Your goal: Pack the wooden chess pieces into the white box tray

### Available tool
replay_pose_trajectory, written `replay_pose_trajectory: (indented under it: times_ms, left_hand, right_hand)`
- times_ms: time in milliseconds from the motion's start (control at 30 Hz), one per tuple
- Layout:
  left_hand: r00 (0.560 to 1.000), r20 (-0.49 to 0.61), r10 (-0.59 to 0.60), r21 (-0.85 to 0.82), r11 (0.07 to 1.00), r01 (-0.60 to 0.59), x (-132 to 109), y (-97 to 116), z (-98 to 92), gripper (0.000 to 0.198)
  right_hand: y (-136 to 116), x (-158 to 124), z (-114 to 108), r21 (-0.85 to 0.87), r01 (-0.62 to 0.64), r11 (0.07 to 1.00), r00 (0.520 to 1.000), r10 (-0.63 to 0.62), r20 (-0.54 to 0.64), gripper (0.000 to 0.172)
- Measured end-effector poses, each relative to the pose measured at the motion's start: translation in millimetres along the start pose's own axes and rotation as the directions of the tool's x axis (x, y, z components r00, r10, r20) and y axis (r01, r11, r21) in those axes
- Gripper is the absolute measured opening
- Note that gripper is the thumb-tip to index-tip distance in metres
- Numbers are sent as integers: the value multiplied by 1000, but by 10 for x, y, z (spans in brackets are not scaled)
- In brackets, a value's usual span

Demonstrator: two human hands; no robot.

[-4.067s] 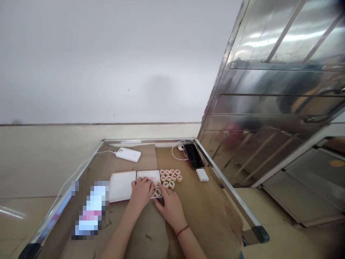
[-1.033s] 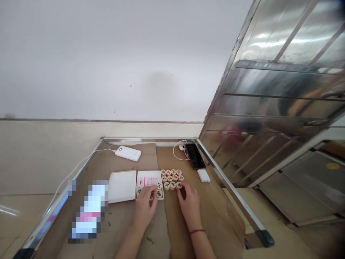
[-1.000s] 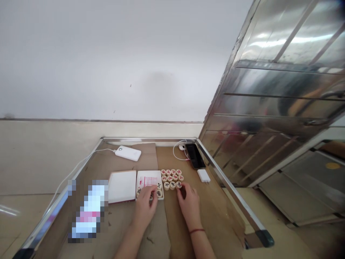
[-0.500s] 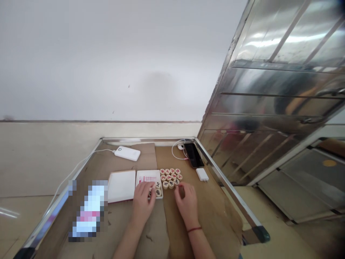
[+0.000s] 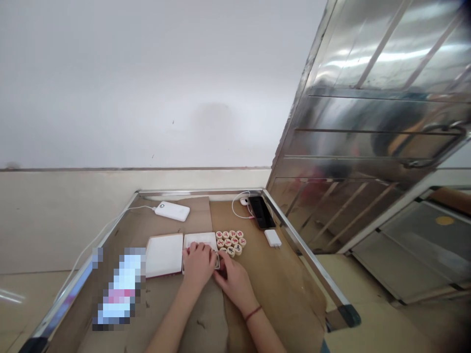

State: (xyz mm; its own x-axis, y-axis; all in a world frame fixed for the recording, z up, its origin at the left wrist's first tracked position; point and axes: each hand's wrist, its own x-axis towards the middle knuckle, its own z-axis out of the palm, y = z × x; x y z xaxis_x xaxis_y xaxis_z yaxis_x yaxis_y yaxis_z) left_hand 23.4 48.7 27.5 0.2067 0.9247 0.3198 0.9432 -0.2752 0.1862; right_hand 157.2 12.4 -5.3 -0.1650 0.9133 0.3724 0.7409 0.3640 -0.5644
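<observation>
My left hand point(image 5: 200, 264) is bent over the white box point(image 5: 191, 239), its curled fingers covering most of the inside. Whatever it grips there is hidden. My right hand point(image 5: 237, 284) has come up to the box's near right corner, thumb and fingers curled close to the left fingertips; what lies between them cannot be made out. Just right of the box, round Chinese chess pieces point(image 5: 228, 242) stand in tight rows, red-marked ones at the back and black-marked ones in front. The right hand partly hides the front row. A white lid-like tray point(image 5: 164, 255) lies left of the box.
Brown cardboard point(image 5: 272, 289) covers the metal-framed table. A white power bank point(image 5: 172, 211) with a cable lies back left, a black phone point(image 5: 262, 212) and a white charger point(image 5: 273, 238) at right. A pixelated bright object point(image 5: 119, 289) is front left. Behind are a wall and a metal door point(image 5: 353, 132).
My right hand has moved left from beside the front row of pieces to the box's corner, meeting my left hand. The left hand has shifted slightly and covers more of the box.
</observation>
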Motion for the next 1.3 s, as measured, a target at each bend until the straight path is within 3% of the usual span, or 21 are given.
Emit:
replay_pose_trajectory:
  times_ms: [200, 333, 433, 567, 700, 767, 833, 900, 967, 1100, 1300]
  left_hand:
    - [999, -15, -41, -119, 992, 39, -21, 15, 77, 17]
    - [996, -47, -79, -197, 978, 68, -5, 39, 17, 15]
    - [993, -122, -2, -308, 951, -35, -62, 56, -66, 22]
    - [978, -157, 136, -426, 884, -191, -216, 67, -101, 21]
    - [952, -289, 107, -486, 840, -242, -331, 36, 9, 21]
    - [926, -373, 55, -518, 816, -257, -357, 2, 82, 19]
    - [903, -430, -9, -534, 809, -246, -370, -37, 138, 19]
    - [895, -442, -63, -549, 808, -215, -379, -73, 166, 21]
    - [907, -414, -82, -571, 799, -189, -387, -101, 172, 23]
    - [934, -347, -82, -612, 774, -160, -399, -127, 167, 25]
    - [940, -334, -74, -610, 777, -155, -389, -112, 160, 27]
  right_hand:
    - [-11, 10, -10, 110, -43, 993, 999, 44, -6, 41]
    - [-5, 2, -16, 154, -49, 987, 997, 58, -55, 39]
    - [15, -21, -31, 194, -65, 979, 986, 92, -138, 38]
    - [22, -55, -51, 243, 31, 970, 978, 21, -209, 30]
    - [14, -67, -73, 197, 55, 979, 969, -4, -247, 27]
    - [57, -64, -86, 141, 2, 990, 940, 46, -339, 24]
    - [155, -62, -96, 75, -101, 992, 874, 124, -469, 24]
    - [288, -67, -96, 7, -235, 972, 802, 198, -563, 26]
    - [407, -78, -85, -63, -360, 931, 770, 258, -584, 29]
    - [461, -94, -68, -206, -489, 848, 799, 340, -496, 31]
    - [398, -86, -106, -220, -502, 836, 820, 380, -427, 23]
